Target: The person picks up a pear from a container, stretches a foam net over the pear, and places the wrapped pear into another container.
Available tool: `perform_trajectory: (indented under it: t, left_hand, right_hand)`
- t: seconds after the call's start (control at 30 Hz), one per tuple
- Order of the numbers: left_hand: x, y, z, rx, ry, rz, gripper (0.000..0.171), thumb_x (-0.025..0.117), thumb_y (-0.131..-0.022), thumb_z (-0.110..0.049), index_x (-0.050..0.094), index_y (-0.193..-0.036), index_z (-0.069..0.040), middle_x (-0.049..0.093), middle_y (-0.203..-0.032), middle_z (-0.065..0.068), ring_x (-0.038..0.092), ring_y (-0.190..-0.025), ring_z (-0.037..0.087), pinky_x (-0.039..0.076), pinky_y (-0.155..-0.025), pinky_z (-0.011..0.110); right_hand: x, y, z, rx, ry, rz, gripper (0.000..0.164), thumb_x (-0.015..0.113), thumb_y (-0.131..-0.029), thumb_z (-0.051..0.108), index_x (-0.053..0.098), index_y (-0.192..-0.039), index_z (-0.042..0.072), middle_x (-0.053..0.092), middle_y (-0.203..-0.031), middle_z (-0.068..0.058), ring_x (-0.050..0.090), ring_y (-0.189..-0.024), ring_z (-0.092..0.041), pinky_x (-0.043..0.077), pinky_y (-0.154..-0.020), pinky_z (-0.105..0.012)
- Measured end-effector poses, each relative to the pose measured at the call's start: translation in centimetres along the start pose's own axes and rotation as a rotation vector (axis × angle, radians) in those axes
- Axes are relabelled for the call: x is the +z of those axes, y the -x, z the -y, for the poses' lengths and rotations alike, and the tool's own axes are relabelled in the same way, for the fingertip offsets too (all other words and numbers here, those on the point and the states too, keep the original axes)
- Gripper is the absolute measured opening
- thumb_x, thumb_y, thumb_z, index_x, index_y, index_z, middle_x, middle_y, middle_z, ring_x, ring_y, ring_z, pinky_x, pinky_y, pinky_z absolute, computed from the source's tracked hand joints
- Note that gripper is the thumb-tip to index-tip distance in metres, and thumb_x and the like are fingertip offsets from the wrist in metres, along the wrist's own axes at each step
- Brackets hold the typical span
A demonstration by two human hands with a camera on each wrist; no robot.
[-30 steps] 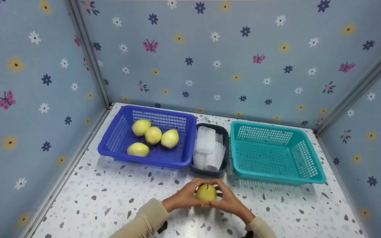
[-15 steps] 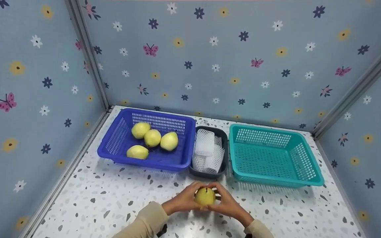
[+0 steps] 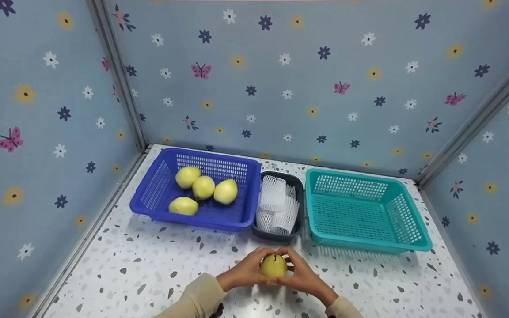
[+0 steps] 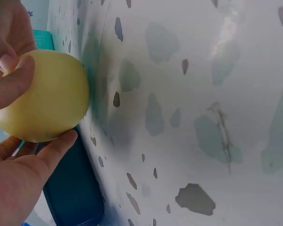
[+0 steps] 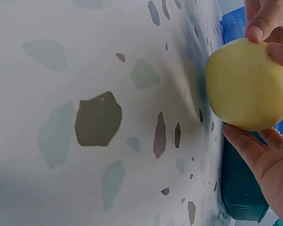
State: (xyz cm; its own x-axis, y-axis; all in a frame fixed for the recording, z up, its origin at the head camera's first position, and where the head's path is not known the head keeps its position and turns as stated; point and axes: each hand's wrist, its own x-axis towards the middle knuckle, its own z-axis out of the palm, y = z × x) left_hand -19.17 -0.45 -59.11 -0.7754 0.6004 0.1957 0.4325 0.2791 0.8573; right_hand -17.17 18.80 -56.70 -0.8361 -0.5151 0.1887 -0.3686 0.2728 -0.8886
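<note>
A yellow-green pear (image 3: 273, 267) stands stem up between both hands near the front of the table. My left hand (image 3: 246, 270) grips its left side, thumb towards me and fingers round the far side. From the right, my right hand (image 3: 304, 274) holds the same pear in a mirrored way. Close up in the left wrist view, the smooth pear (image 4: 54, 96) is just by the tabletop; whether it touches the surface I cannot tell. The right wrist view shows the pear (image 5: 250, 87) between thumbs and fingers too.
Beyond the hands, a blue basket (image 3: 192, 221) at left holds several pears (image 3: 203, 187). A dark container (image 3: 276, 237) in the middle holds white foam nets (image 3: 273, 194). A teal basket (image 3: 351, 216) stands at right. Patterned panels (image 3: 285, 79) enclose the speckled table (image 3: 117, 265).
The head view has tilted slightly, so everything sits a little lower in it. Both hands keep their hold on the pear, with hardly any other movement.
</note>
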Motion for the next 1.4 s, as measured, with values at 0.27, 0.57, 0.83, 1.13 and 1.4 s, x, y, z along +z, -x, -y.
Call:
perform_trajectory:
  t: [0.27, 0.57, 0.83, 1.13, 1.4]
  left_hand:
    - [0.16, 0.17, -0.03, 0.016, -0.003, -0.007, 0.063, 0.078, -0.062, -0.015, 0.048, -0.117, -0.009, 0.047, -0.112, -0.002, 0.046, -0.103, 0.013, 0.038, -0.087, 0.032]
    - [0.38, 0.2, 0.09, 0.014, -0.002, -0.005, 0.063, 0.079, -0.061, -0.015, 0.048, -0.116, -0.008, 0.048, -0.111, -0.001, 0.047, -0.1, 0.012, 0.039, -0.084, 0.029]
    - [0.51, 0.06, 0.53, 0.044, -0.002, -0.014, 0.062, 0.079, -0.062, -0.017, 0.048, -0.116, -0.009, 0.049, -0.11, -0.001, 0.047, -0.098, 0.011, 0.04, -0.083, 0.028]
    - [0.52, 0.09, 0.41, 0.031, -0.006, -0.017, 0.063, 0.078, -0.062, -0.016, 0.048, -0.117, -0.009, 0.048, -0.111, -0.002, 0.047, -0.099, 0.01, 0.039, -0.084, 0.027]
    - [0.48, 0.18, 0.38, 0.007, -0.016, -0.015, 0.064, 0.077, -0.063, -0.014, 0.047, -0.119, -0.01, 0.048, -0.114, -0.003, 0.046, -0.101, 0.011, 0.039, -0.086, 0.028]
  right_hand:
    - [0.1, 0.03, -0.17, 0.027, 0.007, 0.001, 0.057, 0.072, -0.065, 0.001, 0.042, -0.113, -0.002, 0.046, -0.11, -0.014, 0.049, -0.099, -0.033, 0.045, -0.078, -0.04]
    - [0.2, 0.15, -0.07, 0.039, 0.026, 0.007, 0.056, 0.072, -0.066, 0.001, 0.042, -0.113, 0.0, 0.046, -0.11, -0.013, 0.049, -0.099, -0.032, 0.045, -0.078, -0.04]
    - [0.18, 0.14, -0.04, 0.023, 0.024, -0.007, 0.059, 0.077, -0.066, 0.012, 0.043, -0.113, 0.0, 0.047, -0.111, -0.012, 0.048, -0.101, -0.032, 0.045, -0.079, -0.041]
    - [0.17, 0.06, -0.38, 0.008, 0.013, -0.004, 0.057, 0.075, -0.066, 0.007, 0.043, -0.113, -0.001, 0.047, -0.111, -0.013, 0.047, -0.102, -0.033, 0.045, -0.078, -0.041]
    - [-0.11, -0.03, -0.19, -0.02, 0.056, 0.025, 0.054, 0.074, -0.068, 0.007, 0.043, -0.112, -0.002, 0.048, -0.11, -0.014, 0.048, -0.101, -0.032, 0.044, -0.08, -0.044]
